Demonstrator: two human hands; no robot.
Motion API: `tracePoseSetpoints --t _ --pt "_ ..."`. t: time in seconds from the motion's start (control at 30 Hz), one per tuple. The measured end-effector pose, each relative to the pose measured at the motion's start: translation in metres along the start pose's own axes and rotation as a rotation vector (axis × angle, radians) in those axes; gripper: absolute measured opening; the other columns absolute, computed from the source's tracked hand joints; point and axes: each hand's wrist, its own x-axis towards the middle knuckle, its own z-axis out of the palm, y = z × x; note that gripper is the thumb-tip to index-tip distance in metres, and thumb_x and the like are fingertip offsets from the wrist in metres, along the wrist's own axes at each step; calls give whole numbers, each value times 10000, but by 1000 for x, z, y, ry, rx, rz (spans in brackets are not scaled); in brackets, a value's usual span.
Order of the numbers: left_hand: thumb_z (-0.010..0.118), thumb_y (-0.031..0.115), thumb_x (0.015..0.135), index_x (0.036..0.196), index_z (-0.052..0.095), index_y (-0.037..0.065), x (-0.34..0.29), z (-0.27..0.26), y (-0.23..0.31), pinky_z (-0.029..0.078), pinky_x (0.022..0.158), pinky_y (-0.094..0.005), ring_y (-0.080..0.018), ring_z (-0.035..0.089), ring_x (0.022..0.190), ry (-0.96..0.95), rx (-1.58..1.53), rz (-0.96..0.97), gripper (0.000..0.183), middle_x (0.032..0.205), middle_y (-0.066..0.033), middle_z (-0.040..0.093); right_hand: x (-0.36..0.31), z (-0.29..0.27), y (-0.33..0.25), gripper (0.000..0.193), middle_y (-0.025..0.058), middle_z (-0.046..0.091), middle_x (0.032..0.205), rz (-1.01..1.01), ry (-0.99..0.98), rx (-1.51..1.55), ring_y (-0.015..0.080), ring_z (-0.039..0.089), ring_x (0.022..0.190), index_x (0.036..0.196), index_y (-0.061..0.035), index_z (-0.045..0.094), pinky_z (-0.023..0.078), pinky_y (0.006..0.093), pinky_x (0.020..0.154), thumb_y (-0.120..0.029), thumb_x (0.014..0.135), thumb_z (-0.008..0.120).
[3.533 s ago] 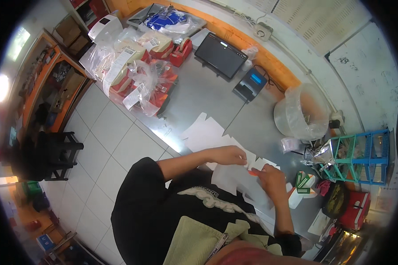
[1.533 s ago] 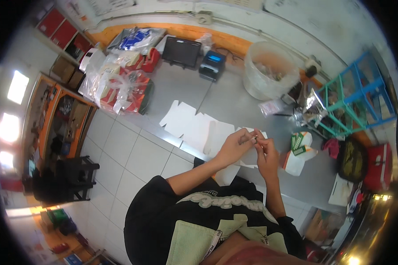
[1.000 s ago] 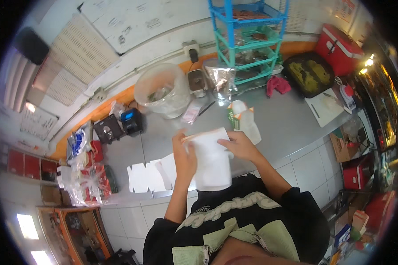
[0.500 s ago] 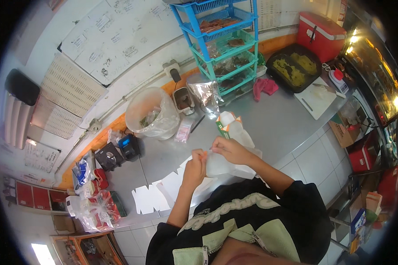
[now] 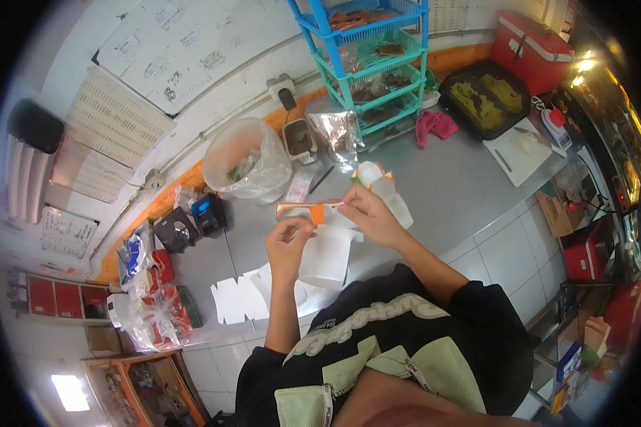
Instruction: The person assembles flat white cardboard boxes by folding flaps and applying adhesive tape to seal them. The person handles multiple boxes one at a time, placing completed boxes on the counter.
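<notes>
Pinching one end of an orange-edged flap [image 5: 319,215] on a white carton [image 5: 327,262] with the right hand [image 5: 343,207]; curling the left hand [image 5: 287,242] at the flap's near edge, with no telling whether gripping or only touching. Lying between both hands and toward the near side, with the carton's long axis seemingly running far to near and the flap stretching left to right across the far end. Bringing the left hand nearer the carton's body, the right a little farther off to the right. Counting two hands, one held carton, one plastic-lined bucket [image 5: 256,181] at far left, one pink cloth [image 5: 434,127] and one cutting board [image 5: 528,165] at right. Overlapping too much for counting: flat white sheets [image 5: 238,299] on the tabletop [image 5: 449,186] at left.
</notes>
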Motion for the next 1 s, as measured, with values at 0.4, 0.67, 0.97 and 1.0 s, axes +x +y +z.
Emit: tracePoseSetpoints --t 0.4,0.67,0.97,1.0 --pt "750 -44 827 921 711 -56 -38 50 11 548 784 -268 -146 684 808 267 -95 79 102 908 -114 728 -24 47 -34 79 228 614 1271 -180 92 237 140 623 1064 985 -21 494 496 275 925 -37 986 571" --pt "707 -10 885 1025 713 -45 -69 83 -8 541 809 -284 -163 702 854 511 153 303 145 944 -157 742 -36 58 -28 69 209 635 1233 -179 151 153 178 613 1146 952 9 555 495 300 960 -22 952 618" --pt "438 -10 936 1396 449 -76 -94 95 -3 440 1046 -370 -274 535 1265 263 -99 130 465 1342 -182 550 -54 55 -36 155 201 585 1362 -280 163 -337 194 649 1099 1023 51 612 497 291 909 -66 926 643" --pt "434 -14 930 1395 454 -73 -96 96 -5 439 1045 -370 -274 539 1259 263 -57 124 469 1341 -180 552 -54 55 -37 149 201 596 1346 -285 190 -376 202 664 1066 1009 49 613 508 290 881 -65 919 648"
